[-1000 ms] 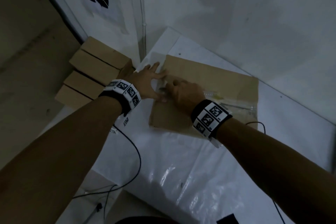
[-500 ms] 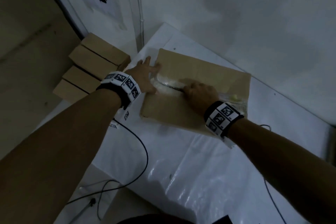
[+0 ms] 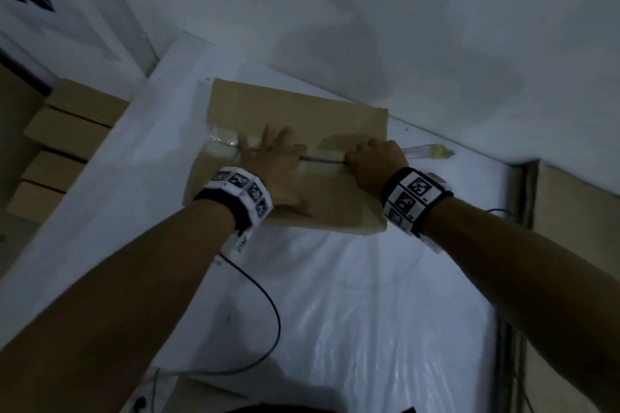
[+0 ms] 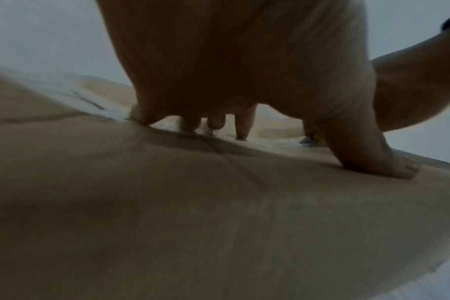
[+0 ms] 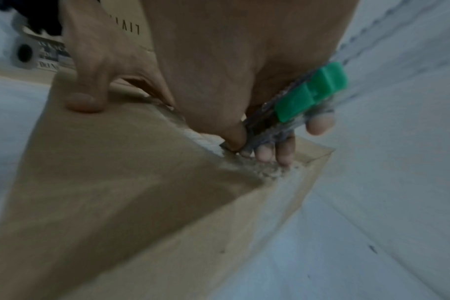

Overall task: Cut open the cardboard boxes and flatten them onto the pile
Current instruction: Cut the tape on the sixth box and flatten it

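A brown cardboard box (image 3: 295,111) lies on the white table (image 3: 369,312) near the wall. My left hand (image 3: 271,157) presses flat on its top with fingers spread, beside the taped seam (image 3: 221,141). In the left wrist view the fingertips (image 4: 190,125) and thumb rest on the box (image 4: 193,213). My right hand (image 3: 372,157) grips a clear utility knife with a green slider (image 5: 308,97), its tip in the seam near the box's right end. The knife's tail (image 3: 429,151) sticks out to the right. A dark slit (image 3: 322,160) runs between the hands.
Several cardboard boxes (image 3: 63,144) are stacked on the floor at the left. More cardboard (image 3: 577,211) stands by the table's right edge. A black cable (image 3: 268,305) loops across the plastic-covered table near me. The white wall (image 3: 402,10) rises just behind the box.
My right hand has drawn the knife along the seam from the box's left end to its right end, leaving a slit. My left hand has stayed pressing on the box.
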Demonstrator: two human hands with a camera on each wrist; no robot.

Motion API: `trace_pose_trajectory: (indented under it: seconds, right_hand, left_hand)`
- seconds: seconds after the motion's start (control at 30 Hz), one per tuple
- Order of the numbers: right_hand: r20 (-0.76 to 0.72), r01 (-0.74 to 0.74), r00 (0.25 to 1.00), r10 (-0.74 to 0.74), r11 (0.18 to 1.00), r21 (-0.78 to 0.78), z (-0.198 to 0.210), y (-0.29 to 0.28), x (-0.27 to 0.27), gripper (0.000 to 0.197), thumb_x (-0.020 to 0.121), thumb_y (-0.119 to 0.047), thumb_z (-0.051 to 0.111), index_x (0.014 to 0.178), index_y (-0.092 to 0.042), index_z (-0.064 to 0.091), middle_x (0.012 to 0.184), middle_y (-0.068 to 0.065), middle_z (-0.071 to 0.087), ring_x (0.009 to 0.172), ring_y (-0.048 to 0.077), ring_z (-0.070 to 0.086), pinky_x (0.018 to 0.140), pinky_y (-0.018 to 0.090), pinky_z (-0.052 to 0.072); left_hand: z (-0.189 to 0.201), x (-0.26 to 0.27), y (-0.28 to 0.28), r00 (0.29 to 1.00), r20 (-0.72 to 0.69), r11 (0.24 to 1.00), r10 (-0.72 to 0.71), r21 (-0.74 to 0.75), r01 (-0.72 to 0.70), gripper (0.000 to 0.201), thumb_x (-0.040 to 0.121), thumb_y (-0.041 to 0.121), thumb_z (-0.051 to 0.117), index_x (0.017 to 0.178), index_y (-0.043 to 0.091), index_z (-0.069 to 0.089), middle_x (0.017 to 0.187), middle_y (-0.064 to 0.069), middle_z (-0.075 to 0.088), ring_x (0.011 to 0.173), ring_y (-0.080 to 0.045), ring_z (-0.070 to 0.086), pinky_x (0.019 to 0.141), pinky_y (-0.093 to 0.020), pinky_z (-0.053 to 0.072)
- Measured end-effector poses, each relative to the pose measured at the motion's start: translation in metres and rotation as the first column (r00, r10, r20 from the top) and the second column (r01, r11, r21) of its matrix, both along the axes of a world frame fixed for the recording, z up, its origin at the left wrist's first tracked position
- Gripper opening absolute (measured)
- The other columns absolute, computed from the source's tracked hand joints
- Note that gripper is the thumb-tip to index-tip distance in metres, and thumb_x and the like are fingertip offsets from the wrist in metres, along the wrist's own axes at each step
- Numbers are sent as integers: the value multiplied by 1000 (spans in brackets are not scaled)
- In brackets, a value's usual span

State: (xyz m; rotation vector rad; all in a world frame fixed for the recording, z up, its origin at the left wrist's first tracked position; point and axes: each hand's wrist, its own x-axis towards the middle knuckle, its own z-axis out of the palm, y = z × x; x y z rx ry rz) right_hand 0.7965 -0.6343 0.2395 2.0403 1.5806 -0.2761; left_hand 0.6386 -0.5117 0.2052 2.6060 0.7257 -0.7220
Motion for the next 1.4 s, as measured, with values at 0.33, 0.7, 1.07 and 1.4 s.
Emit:
trace_pose_trajectory:
  seconds: [0.33,0.7,1.07,1.4]
  right_hand:
    - [-136,102,986,-94,994,48,14,-41,45,26,100,-26,40,114,-18,59,101,6,62,73,23,52,63,31,38]
    - [-718,554,576,-392,832,-10,-8,-73,35,27,102,-27,43,78,-20,52,74,0,54,65,19,53,66,31,43]
    - [-829,676,72,-554,638,-368,-18,-97,6,24,93,-12,52,71,-16,59,58,5,46,51,18,32,44,25,25]
    - [-489,454,837,-244,810,371,-27,-112,14,40,103,-41,29,100,-17,61,83,7,56,72,30,56,60,33,41]
  left_hand:
    - [9,25,-4,987,-79,989,-141,35,144,124,48,83,67,150,33,19,160,-3,-14,147,-34,-16,106,-74,-7]
    - [10,52,-37,992,100,976,75,-210,-52,120,65,65,76,152,7,16,161,-15,-3,147,-37,-10,119,-55,0]
    - [14,42,-25,973,196,954,122,-292,-60,63,58,50,87,98,12,58,147,-10,36,136,-27,35,102,-35,39]
    - [19,51,-34,909,407,993,-87,106,47,47,88,20,62,132,7,51,142,-15,45,118,-34,51,92,-45,45]
